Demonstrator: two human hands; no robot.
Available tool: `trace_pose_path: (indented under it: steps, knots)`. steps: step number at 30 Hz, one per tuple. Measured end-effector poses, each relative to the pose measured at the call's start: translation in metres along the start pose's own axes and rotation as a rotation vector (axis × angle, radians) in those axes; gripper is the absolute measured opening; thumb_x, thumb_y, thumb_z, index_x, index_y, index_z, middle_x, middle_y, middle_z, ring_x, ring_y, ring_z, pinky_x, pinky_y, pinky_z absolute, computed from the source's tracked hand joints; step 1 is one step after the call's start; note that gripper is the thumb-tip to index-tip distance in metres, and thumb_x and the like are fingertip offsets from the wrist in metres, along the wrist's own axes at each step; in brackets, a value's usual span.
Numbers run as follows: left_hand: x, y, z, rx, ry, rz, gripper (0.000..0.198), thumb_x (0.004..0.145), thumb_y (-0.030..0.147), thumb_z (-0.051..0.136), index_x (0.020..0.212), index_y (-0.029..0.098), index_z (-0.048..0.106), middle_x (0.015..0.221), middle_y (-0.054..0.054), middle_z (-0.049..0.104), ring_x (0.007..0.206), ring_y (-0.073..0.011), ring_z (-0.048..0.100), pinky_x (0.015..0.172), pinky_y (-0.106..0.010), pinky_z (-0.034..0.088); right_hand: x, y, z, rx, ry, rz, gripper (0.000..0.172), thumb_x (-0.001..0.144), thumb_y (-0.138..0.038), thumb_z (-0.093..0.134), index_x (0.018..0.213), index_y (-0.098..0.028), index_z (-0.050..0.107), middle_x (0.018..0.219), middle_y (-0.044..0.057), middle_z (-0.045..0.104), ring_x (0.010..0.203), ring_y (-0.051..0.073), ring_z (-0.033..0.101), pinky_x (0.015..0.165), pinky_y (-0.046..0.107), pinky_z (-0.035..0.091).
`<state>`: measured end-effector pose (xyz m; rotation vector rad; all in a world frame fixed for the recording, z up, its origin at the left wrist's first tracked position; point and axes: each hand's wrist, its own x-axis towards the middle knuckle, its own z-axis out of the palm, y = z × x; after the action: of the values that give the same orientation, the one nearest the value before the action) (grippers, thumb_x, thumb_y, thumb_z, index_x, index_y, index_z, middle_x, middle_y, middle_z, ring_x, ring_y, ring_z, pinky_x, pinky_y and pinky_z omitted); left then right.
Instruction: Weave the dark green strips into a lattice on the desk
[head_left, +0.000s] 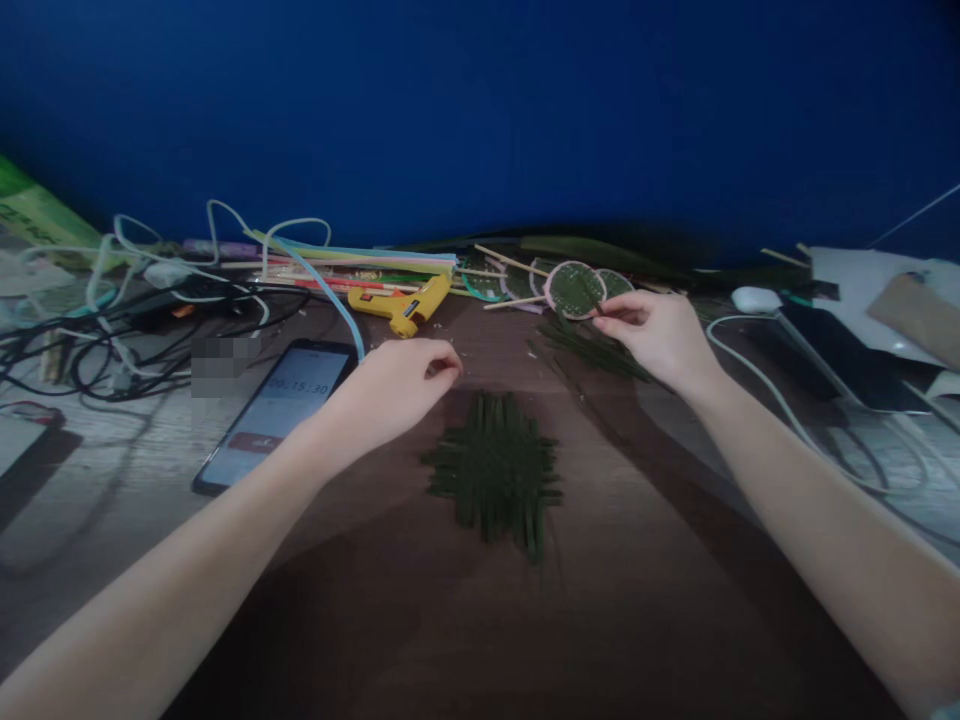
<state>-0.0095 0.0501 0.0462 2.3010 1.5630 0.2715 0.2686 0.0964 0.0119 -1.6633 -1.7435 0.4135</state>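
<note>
A woven mat of dark green leaf strips [495, 465] lies flat on the brown tabletop, with strip ends sticking out on all sides. My left hand [405, 385] hovers above and left of it, thumb and forefinger curled together, and nothing shows between them. Farther back on the right, my right hand [660, 335] pinches a thin dark green leaf strip, its end near the round green fans. Below that hand is a pile of loose green strips [592, 345]. A round green fan with a pink rim [574, 290] on a stick lies just left of its fingertips.
A yellow glue gun [405, 303] lies at the back beside coloured strips and sticks. A phone showing a timer [277, 410] is partly behind my left forearm. Tangled cables [97, 340] spread on the left. Another phone [847, 355] with a white cable lies right. A blue backdrop [480, 120] closes the rear.
</note>
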Motion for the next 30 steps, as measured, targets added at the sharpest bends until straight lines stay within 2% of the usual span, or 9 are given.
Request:
trace_pose_path:
  steps: [2,3,7,11,14,18,21,26,30]
  knots:
    - [0.000,0.000,0.001,-0.021,0.005,0.003,0.025,0.083,0.031,0.042,0.089,0.021,0.064,0.088,-0.001,0.068,0.078,-0.0174,0.060,0.071,-0.029,0.042,-0.004,-0.009,-0.002,0.019,-0.003,-0.002,0.018,0.070,-0.029,0.064,0.084,-0.019,0.069,0.086,0.008,0.070,0.078,0.024,0.063,0.075,0.040,0.047]
    - [0.000,-0.001,0.002,-0.041,0.015,0.003,0.025,0.083,0.032,0.042,0.091,0.021,0.063,0.089,-0.001,0.068,0.079,-0.0175,0.060,0.072,-0.029,0.043,-0.006,-0.014,-0.002,0.061,-0.059,-0.001,0.021,0.071,-0.030,0.063,0.087,-0.019,0.069,0.085,0.008,0.070,0.076,0.022,0.063,0.073,0.039,0.048]
    - [0.000,0.000,0.004,-0.144,0.055,-0.016,0.029,0.085,0.038,0.041,0.101,0.022,0.060,0.097,-0.002,0.066,0.086,-0.0183,0.060,0.077,-0.030,0.044,-0.020,-0.032,0.003,0.186,-0.459,-0.051,0.025,0.072,-0.034,0.062,0.092,-0.020,0.069,0.077,0.004,0.069,0.063,0.017,0.061,0.062,0.032,0.048]
    - [0.002,0.004,0.003,-0.296,-0.014,-0.056,0.033,0.088,0.039,0.035,0.099,0.020,0.060,0.091,-0.001,0.067,0.083,-0.0158,0.061,0.076,-0.027,0.045,-0.033,-0.047,0.010,0.208,-0.655,-0.132,0.029,0.076,-0.037,0.058,0.098,-0.020,0.068,0.073,0.003,0.068,0.057,0.014,0.058,0.054,0.027,0.045]
    - [0.003,0.009,0.004,-0.374,-0.148,-0.068,0.038,0.088,0.040,0.032,0.084,0.016,0.062,0.075,-0.001,0.067,0.064,-0.0124,0.060,0.063,-0.025,0.045,-0.039,-0.054,0.011,0.182,-0.638,-0.291,0.025,0.078,-0.031,0.057,0.096,-0.020,0.069,0.083,0.003,0.068,0.068,0.014,0.059,0.063,0.026,0.043]
    - [0.003,0.011,0.004,-0.421,-0.278,-0.007,0.031,0.084,0.036,0.040,0.074,0.017,0.062,0.065,0.002,0.065,0.057,-0.0099,0.057,0.056,-0.022,0.043,-0.041,-0.059,0.010,0.127,-0.603,-0.392,0.024,0.079,-0.030,0.058,0.097,-0.021,0.070,0.079,0.002,0.065,0.068,0.013,0.055,0.063,0.026,0.039]
    - [0.004,0.008,0.002,-0.414,-0.306,0.007,0.024,0.080,0.033,0.045,0.075,0.018,0.064,0.065,0.004,0.065,0.059,-0.0097,0.058,0.055,-0.020,0.042,-0.041,-0.059,0.009,0.140,-0.615,-0.355,0.022,0.076,-0.035,0.061,0.091,-0.021,0.070,0.079,0.002,0.065,0.068,0.013,0.055,0.062,0.025,0.038]
    - [0.006,0.000,-0.002,-0.416,-0.312,-0.015,0.025,0.078,0.033,0.046,0.077,0.019,0.066,0.067,0.002,0.067,0.063,-0.0110,0.059,0.059,-0.021,0.044,-0.037,-0.054,0.010,0.156,-0.682,-0.178,0.022,0.075,-0.039,0.060,0.079,-0.020,0.067,0.068,0.000,0.064,0.061,0.012,0.056,0.060,0.025,0.040]
    - [0.007,-0.003,-0.001,-0.413,-0.322,-0.030,0.024,0.078,0.032,0.047,0.076,0.019,0.067,0.064,0.003,0.066,0.061,-0.0108,0.059,0.059,-0.021,0.044,-0.035,-0.051,0.010,0.145,-0.728,-0.142,0.021,0.075,-0.039,0.059,0.074,-0.019,0.064,0.061,-0.001,0.060,0.055,0.011,0.053,0.055,0.025,0.039]
